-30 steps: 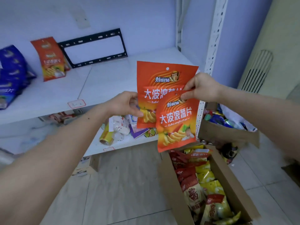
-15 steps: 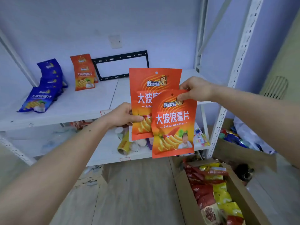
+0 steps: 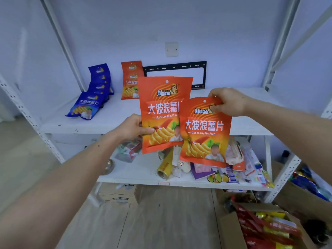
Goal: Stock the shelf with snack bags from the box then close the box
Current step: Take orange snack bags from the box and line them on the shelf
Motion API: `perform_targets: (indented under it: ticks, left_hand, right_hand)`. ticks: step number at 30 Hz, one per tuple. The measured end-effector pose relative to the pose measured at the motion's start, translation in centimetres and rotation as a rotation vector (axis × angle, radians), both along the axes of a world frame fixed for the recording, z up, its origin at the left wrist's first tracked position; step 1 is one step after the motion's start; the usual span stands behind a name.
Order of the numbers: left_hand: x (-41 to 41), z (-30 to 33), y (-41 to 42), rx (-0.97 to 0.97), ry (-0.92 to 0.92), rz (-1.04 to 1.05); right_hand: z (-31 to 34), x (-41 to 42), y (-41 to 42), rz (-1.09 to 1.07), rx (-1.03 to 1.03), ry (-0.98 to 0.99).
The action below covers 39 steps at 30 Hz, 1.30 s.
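Both orange bags now sit higher against the shelf than a moment ago, and the view has swung up so the box has slid to the 5 o'clock corner. Left hand (image 3: pixel 133 129) pinches the rear bag (image 3: pixel 161 112) at its lower left edge, thumb on the front; right hand (image 3: pixel 229 101) pinches the front bag (image 3: pixel 204 132) by its top right corner, so it hangs and overlaps the rear one's right side. Holding one in each hand, faces forward and upright, probably lets each go down beside the matching stock without a regrip.

On the upper shelf (image 3: pixel 179 123), at 11 o'clock from the held pair, an orange stack (image 3: pixel 129 79) leans on the wall; two printed tops show there, perhaps more behind. At 10 o'clock a blue row (image 3: pixel 93 95) leans back in a slant: four or so, too overlapped to count surely. So two bags are in hand and two groups are shelved.

Lower shelf (image 3: pixel 143 177) carries loose clutter, including a gold roll (image 3: pixel 164 168). Box (image 3: pixel 230 229) stands open with many red and yellow bags inside, so stocking looks far from done and closing comes later.
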<state>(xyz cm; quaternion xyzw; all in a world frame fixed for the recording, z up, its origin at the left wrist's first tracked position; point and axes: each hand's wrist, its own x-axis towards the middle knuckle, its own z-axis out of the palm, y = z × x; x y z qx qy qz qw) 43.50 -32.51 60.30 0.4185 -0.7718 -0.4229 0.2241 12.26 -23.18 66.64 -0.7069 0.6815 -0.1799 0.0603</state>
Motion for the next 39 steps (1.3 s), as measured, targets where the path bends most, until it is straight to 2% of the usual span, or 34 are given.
perform_targets:
  ticks: [6, 14, 26, 34, 39]
  left_hand:
    - [3.0, 1.0, -7.5, -0.042, -0.072, 0.071]
    - [4.0, 4.4, -19.3, -0.119, -0.085, 0.179]
    - [7.3, 1.5, -35.8, -0.069, -0.091, 0.252]
    - [11.1, -0.9, -48.7, -0.047, -0.106, 0.151]
    - [12.8, -2.4, -55.7, 0.039, -0.174, 0.086]
  right_hand:
    - [1.0, 2.4, -8.7, 0.021, 0.044, -0.069]
    - [3.6, 4.0, -21.2, 0.121, 0.084, -0.055]
    - [2.1, 7.7, -36.0, 0.107, 0.091, -0.080]
    - [1.1, 12.3, -46.0, 0.001, 0.225, -0.129]
    - [0.0, 15.1, -51.1, -0.072, 0.279, -0.143]
